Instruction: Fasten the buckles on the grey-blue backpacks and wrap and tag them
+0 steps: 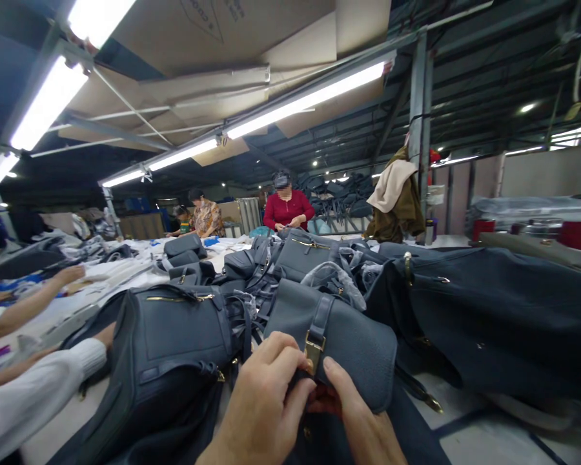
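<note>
Flap: dark grey [356, 345], over the bench at 5 o'clock in view; gold clasp [314, 352] mid-front
Fingers: left hand [266, 394] pinched closed on clasp; right hand [361, 413] closed on flap edge, thumb on top
Bench: white [469, 445], heaped; from the flap, dark bags [179, 329] [498, 313] at 9 and 3 o'clock
Room: red-topped person [290, 210] toward 11, brown coat [397, 210] by post [416, 110] at 1, strip lamp [314, 100] at 12

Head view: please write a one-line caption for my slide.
Left hand at the gold clasp, right hand gripping the dark bag flap, with more dark bags around.
</note>
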### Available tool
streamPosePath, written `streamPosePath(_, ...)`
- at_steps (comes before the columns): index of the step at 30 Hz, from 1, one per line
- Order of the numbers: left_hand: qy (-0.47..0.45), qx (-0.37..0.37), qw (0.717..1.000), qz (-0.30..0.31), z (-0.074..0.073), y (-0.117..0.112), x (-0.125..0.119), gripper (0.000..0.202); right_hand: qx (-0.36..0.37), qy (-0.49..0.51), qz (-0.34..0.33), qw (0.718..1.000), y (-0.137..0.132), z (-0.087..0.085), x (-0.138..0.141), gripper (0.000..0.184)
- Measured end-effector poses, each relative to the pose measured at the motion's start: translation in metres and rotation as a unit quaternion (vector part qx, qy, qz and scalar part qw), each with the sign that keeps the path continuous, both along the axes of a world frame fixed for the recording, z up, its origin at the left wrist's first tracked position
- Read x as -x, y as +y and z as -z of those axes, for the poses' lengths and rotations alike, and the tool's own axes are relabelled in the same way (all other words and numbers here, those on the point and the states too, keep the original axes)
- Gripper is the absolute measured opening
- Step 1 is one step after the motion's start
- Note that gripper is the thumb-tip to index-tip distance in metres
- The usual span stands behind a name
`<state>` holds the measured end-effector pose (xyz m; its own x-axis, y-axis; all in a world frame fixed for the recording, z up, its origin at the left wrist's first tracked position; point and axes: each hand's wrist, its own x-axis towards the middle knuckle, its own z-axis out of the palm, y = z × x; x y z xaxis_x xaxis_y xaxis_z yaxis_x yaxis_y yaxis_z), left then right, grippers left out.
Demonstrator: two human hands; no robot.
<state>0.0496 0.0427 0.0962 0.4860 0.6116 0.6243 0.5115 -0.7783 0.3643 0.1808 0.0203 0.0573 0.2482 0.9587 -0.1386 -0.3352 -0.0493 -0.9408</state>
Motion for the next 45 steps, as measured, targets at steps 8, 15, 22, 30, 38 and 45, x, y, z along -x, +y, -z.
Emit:
streamPosePath(8, 0.038, -0.083, 0.991, -0.096, 0.011, -0.010, -0.017, 0.022, 0.023, -0.096, 0.105, 0.989, 0.000, 0.003, -0.004, 0.049)
streamPosePath(15, 0.095, -0.183, 0.971, -0.119, 0.016, -0.004, -0.021, 0.022, -0.011, -0.082, 0.053, 0.995, -0.001, 0.004, -0.005, 0.043)
streamPosePath(22, 0.125, -0.213, 0.962, -0.114, 0.020, 0.004, -0.022, 0.020, -0.021, -0.063, 0.074, 0.995, 0.004, 0.016, -0.001, 0.044)
streamPosePath(30, 0.102, -0.144, 0.982, -0.072, 0.018, 0.006, -0.019, 0.022, -0.027, -0.047, 0.057, 0.997, 0.005, 0.017, 0.000, 0.046)
streamPosePath(38, 0.087, -0.072, 0.992, -0.065, 0.017, 0.014, -0.015, 0.024, -0.059, -0.027, 0.034, 0.997, 0.004, 0.013, 0.001, 0.049)
streamPosePath(45, 0.035, 0.037, 0.998, -0.035, -0.001, 0.010, -0.002, 0.025, -0.055, -0.017, -0.020, 0.998, 0.003, 0.007, -0.002, 0.050)
